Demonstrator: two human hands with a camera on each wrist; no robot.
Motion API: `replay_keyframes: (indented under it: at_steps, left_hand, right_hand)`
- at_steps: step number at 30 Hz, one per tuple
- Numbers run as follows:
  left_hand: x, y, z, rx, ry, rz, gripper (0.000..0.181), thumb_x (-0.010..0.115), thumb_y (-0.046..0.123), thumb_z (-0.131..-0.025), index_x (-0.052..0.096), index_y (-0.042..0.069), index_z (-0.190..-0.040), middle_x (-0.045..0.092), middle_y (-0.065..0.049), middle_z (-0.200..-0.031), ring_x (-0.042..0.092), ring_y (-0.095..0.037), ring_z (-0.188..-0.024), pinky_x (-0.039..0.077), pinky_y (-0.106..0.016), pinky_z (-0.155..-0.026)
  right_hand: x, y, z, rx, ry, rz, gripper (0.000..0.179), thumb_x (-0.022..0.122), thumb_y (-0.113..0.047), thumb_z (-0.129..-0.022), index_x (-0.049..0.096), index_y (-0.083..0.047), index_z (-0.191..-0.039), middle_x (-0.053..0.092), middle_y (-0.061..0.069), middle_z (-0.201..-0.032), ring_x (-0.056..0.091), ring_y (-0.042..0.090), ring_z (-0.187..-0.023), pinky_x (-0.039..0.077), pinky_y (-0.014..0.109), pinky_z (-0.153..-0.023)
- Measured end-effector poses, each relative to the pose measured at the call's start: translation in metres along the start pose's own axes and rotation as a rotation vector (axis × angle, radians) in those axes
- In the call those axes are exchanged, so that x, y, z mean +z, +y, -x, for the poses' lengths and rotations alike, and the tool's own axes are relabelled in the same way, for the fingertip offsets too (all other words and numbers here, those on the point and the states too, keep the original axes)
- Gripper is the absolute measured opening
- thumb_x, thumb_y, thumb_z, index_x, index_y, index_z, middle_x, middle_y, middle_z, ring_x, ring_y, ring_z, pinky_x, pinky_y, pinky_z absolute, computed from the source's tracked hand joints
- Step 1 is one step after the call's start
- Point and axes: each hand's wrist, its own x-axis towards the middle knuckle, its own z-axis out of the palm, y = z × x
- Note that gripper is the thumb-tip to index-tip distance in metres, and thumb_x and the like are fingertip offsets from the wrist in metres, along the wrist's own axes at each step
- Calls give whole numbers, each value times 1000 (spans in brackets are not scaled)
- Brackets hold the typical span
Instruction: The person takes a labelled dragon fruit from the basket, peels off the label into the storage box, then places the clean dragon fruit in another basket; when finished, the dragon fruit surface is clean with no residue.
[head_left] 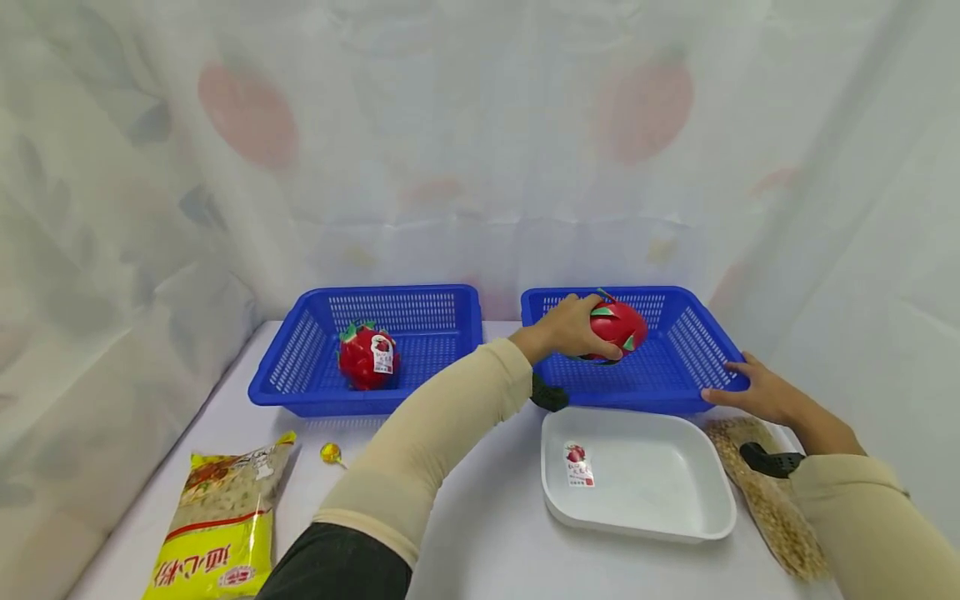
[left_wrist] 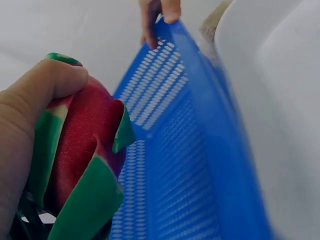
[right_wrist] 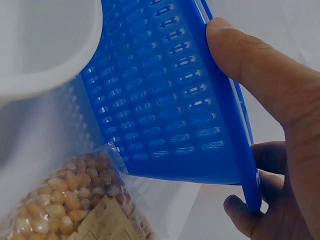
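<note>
My left hand (head_left: 576, 327) grips a red dragon fruit (head_left: 617, 325) with green scales, holding it over the right blue basket (head_left: 675, 392). In the left wrist view the thumb lies across the red skin of the fruit (left_wrist: 87, 135), and the basket wall stands beyond it. My right hand (head_left: 765, 392) pinches the basket's front right corner; the right wrist view has the thumb on one side of the rim and fingers curled under the other. A second dragon fruit (head_left: 366, 357), with a white label, sits in the left blue basket (head_left: 442, 392).
In front of the right basket stands a white tray (head_left: 660, 475) with a dragon fruit sticker inside. A bag of corn kernels (right_wrist: 65, 195) lies at its right. On the left are a yellow food packet (head_left: 221, 525) and a yellow lollipop (head_left: 331, 453). A curtain hangs behind.
</note>
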Motion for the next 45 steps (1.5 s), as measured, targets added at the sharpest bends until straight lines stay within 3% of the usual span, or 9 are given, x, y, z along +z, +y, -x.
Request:
replay_keyframes:
  at_steps: [6, 11, 16, 25, 30, 35, 38, 41, 45]
  left_hand:
    - [31, 6, -14, -11, -13, 35, 84, 78, 49, -73, 42, 15, -141, 47, -2, -123, 44, -15, -110, 50, -20, -67]
    - [45, 13, -26, -30, -39, -27, 86, 78, 52, -72, 41, 19, -142, 47, -1, -124, 46, -14, -107, 50, -20, -68]
    - [59, 17, -35, -22, -81, -13, 83, 81, 49, -71, 45, 18, -139, 49, 1, -118, 47, -12, -104, 49, -19, -66]
    - [83, 12, -40, 18, -162, 173, 51, 73, 13, -83, 57, 15, -132, 54, -2, -118, 48, -13, -96, 47, -20, -67]
    - [85, 20, -45, -2, -242, 155, 50, 62, 1, -86, 61, 24, -131, 53, 2, -121, 49, -13, -93, 46, -20, -66]
    - [88, 20, -43, -18, -141, 112, 46, 67, 2, -83, 62, 20, -126, 51, -1, -120, 47, -14, -99, 45, -20, -71]
    - [95, 17, -41, -50, -70, -8, 49, 66, 5, -86, 58, 21, -131, 49, -3, -122, 45, -13, -106, 44, -20, -77]
    - [101, 19, -40, -64, -52, -106, 53, 64, 6, -88, 58, 26, -136, 50, -3, -123, 45, -14, -106, 42, -21, -79]
    - [103, 25, -40, -96, -99, -8, 59, 61, 2, -87, 57, 34, -137, 50, -1, -135, 46, -15, -101, 40, -22, -67]
  right_hand:
    - [5, 6, 5, 1, 56, -9, 95, 62, -45, -91, 15, 20, -142, 8, 45, -142, 26, 67, -118, 30, 75, -88]
    - [9, 11, 9, 27, 120, -13, 95, 63, -47, -90, 17, 18, -143, 4, 43, -145, 26, 67, -119, 32, 74, -87]
    - [14, 13, 10, 36, 143, -40, 97, 62, -48, -89, 16, 16, -144, 3, 42, -145, 24, 67, -119, 31, 75, -87]
    - [25, 16, 5, 38, 153, -51, 100, 65, -50, -86, 16, 16, -145, 5, 42, -145, 25, 67, -119, 33, 73, -87]
    - [24, 12, 2, 33, 158, -35, 99, 65, -49, -86, 18, 16, -144, 7, 42, -145, 26, 66, -119, 34, 72, -87]
    - [25, 9, 1, 25, 153, -49, 99, 66, -49, -86, 18, 16, -144, 6, 42, -145, 25, 66, -120, 34, 71, -87]
    - [26, 9, 1, 31, 150, -60, 100, 66, -49, -85, 19, 16, -144, 5, 42, -146, 25, 66, -121, 35, 71, -88]
    - [26, 8, 2, 28, 152, -59, 99, 66, -48, -85, 20, 16, -144, 6, 42, -145, 25, 66, -120, 36, 70, -87]
    - [24, 9, 2, 24, 154, -63, 98, 66, -49, -86, 21, 17, -143, 7, 42, -145, 26, 66, -120, 37, 69, -87]
